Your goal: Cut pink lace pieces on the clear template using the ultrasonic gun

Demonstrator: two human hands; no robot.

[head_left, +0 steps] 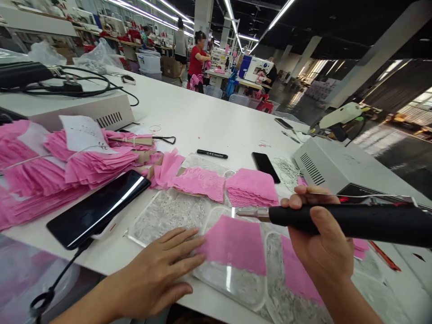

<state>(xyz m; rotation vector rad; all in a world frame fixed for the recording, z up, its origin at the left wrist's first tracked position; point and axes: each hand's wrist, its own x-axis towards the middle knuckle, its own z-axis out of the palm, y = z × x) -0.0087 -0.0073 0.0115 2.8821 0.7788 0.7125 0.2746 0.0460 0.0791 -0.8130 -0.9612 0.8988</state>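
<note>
My left hand (158,270) lies flat with fingers spread on a clear plastic plate (175,211), its fingertips pressing the left edge of a pink lace piece (236,243). My right hand (320,234) grips a black-handled hot cutting tool (347,220). The tool's metal tip (248,211) hovers just above the top edge of that lace piece. Another pink piece (297,274) lies under my right wrist, partly hidden.
Stacks of pink lace (251,186) and bundled piles (67,166) sit behind and to the left. A black phone (97,209) lies on the left, another phone (265,166) and a marker (212,154) further back. Grey control boxes (337,166) stand on the right. People work in the background.
</note>
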